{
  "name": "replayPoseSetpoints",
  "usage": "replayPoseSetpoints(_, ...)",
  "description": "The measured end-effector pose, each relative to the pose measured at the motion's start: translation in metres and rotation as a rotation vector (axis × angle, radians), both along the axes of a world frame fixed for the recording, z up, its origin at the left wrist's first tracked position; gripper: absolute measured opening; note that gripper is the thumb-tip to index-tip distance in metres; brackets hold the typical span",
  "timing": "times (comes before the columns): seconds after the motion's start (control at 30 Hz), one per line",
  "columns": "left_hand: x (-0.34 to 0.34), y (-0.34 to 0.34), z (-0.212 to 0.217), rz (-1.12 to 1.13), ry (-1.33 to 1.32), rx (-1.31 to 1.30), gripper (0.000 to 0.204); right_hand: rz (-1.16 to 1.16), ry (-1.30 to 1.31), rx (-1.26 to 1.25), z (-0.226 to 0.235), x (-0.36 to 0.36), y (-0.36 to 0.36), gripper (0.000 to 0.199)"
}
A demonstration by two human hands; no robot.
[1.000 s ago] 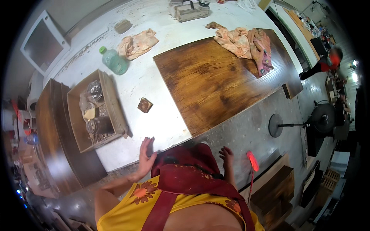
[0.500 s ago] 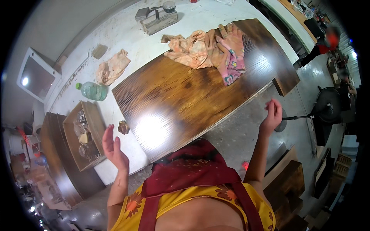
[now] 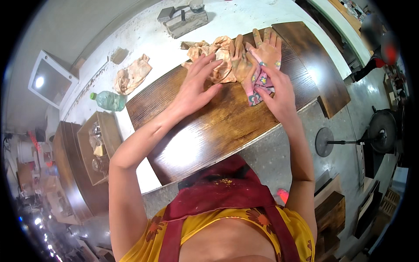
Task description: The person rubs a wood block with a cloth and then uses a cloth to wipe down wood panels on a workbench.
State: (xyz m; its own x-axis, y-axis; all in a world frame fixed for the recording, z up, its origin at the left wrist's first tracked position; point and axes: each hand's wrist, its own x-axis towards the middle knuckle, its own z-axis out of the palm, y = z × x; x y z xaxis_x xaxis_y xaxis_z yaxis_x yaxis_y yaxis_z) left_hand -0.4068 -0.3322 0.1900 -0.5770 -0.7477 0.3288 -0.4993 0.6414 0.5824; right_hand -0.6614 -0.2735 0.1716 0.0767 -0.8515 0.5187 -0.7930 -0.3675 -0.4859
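Note:
A dark brown stained wood board (image 3: 209, 126) lies across the white table, its surface glossy with light. Toward its far side is a pair of pink flowered work gloves (image 3: 256, 87) with brown-stained fingers. My right hand (image 3: 281, 95) has its thumb and fingers closed on the cuff of one glove. Beside the gloves sits a crumpled, stained peach rag (image 3: 220, 54). My left hand (image 3: 197, 87) hovers over the board near that rag, fingers spread and holding nothing; it covers part of the rag's near edge.
At the left of the white table (image 3: 144, 32) are a green-capped bottle (image 3: 109, 101), a second rag (image 3: 133, 74) and a wooden box (image 3: 113, 131) of small items. A grey block (image 3: 187, 25) stands at the back. Another person (image 3: 386, 50) is at far right, near a stand with a round base (image 3: 324, 142).
Both hands have moved forward from the sides to above the board. My right hand has taken hold of a glove cuff. My left hand has come near the rag.

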Motion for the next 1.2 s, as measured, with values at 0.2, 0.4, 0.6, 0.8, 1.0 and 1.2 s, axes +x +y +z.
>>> replayPoseSetpoints(0.2, -0.01, -0.012, -0.025, -0.046, -0.054, -0.073, 0.06, -0.092, 0.055, -0.011, -0.013, -0.001, 0.001, 0.04)
replayPoseSetpoints(0.4, -0.005, -0.008, -0.026, -0.022, 0.061, -0.111, 0.064, -0.128, 0.018, 0.005, -0.012, 0.027, 0.029, 0.038)
replayPoseSetpoints(0.6, -0.002, 0.022, -0.009, -0.095, 0.202, -0.135, 0.038, -0.132, -0.144, 0.027, -0.009, 0.06, 0.059, 0.035)
replayPoseSetpoints(0.8, -0.006, 0.025, -0.021, -0.113, 0.149, -0.11, 0.04, -0.156, -0.71, 0.155, -0.027, 0.052, 0.053, 0.012)
replayPoseSetpoints(1.0, -0.002, 0.019, -0.029, -0.15, 0.144, -0.129, 0.041, -0.199, -0.693, 0.063, -0.035, 0.052, 0.052, 0.005)
replayPoseSetpoints(1.2, -0.004, 0.022, -0.023, -0.169, 0.171, -0.168, 0.04, -0.086, -1.253, 0.022, -0.027, 0.038, 0.061, 0.009)
